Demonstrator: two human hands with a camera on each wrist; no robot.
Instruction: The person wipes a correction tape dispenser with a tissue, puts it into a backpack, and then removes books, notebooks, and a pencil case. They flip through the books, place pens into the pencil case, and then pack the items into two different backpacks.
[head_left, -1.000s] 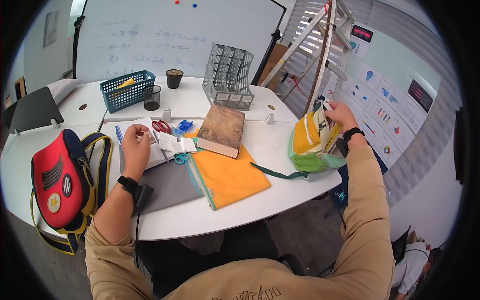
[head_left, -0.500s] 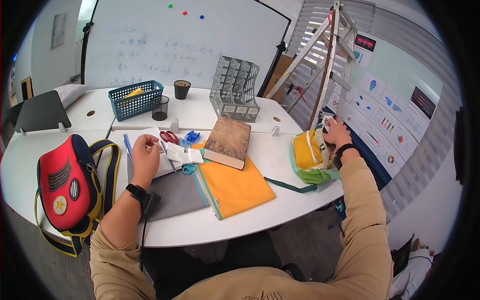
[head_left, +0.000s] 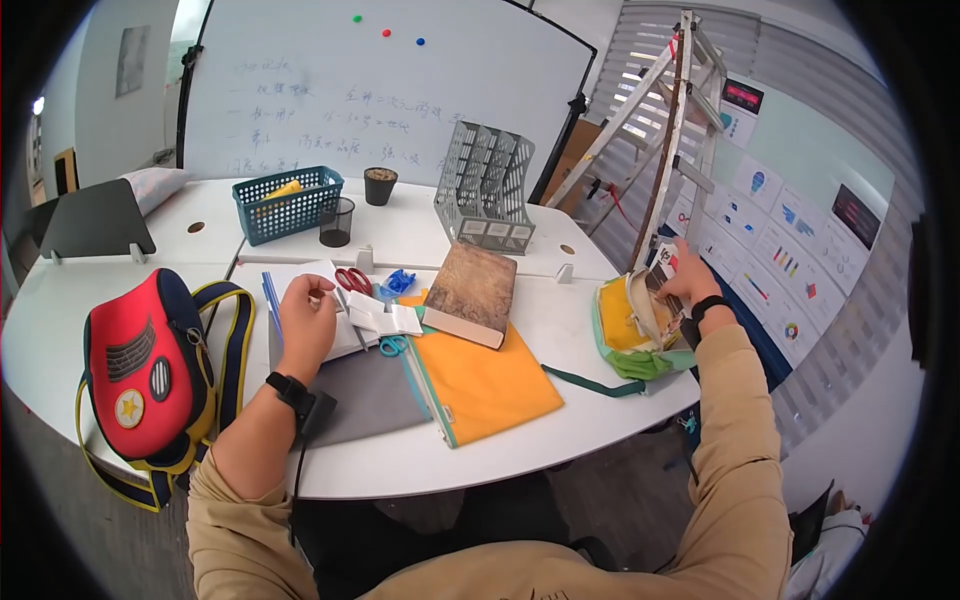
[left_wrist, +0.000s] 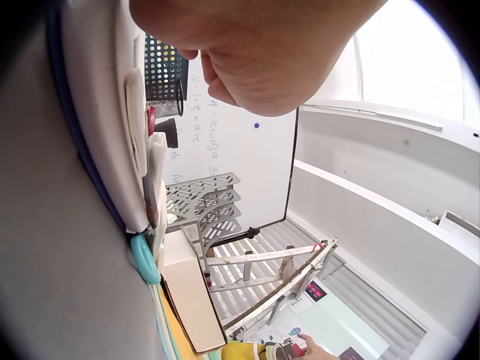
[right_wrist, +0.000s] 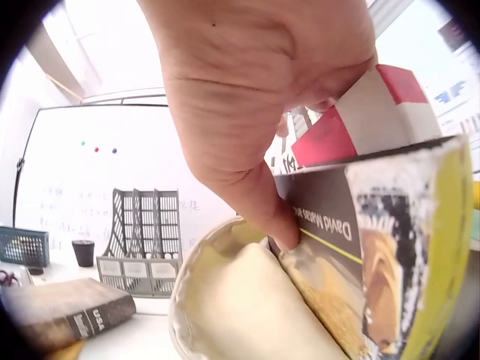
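At the right end of the table stands a small yellow and green backpack [head_left: 625, 308], its mouth open. My right hand [head_left: 687, 277] reaches over its top and grips a book [right_wrist: 322, 217] with a dark cover and worn yellow edge, thumb on the cover. Behind that book is a red-and-white item [right_wrist: 367, 120], close under the fingers, which are mostly hidden. My left hand [head_left: 307, 318] hovers above the papers and a grey pouch [head_left: 365, 405], fingers loosely curled, with nothing visible in it. Near it lie red scissors [head_left: 353, 281], teal scissors [head_left: 393, 345] and white folded pieces [head_left: 385, 317].
A red backpack [head_left: 135, 370] sits at the left. In the middle, a thick brown book [head_left: 475, 290] overlaps an orange zip pouch [head_left: 490, 385]. Farther back are a teal basket [head_left: 285, 215], a mesh cup [head_left: 337, 225], a small pot [head_left: 380, 187] and a grey file rack [head_left: 485, 190].
The head view has shifted, so the table appears lower and farther right. At the yellow and green backpack, my right hand's fingers have spread and shifted over the books. My left hand stays over the papers.
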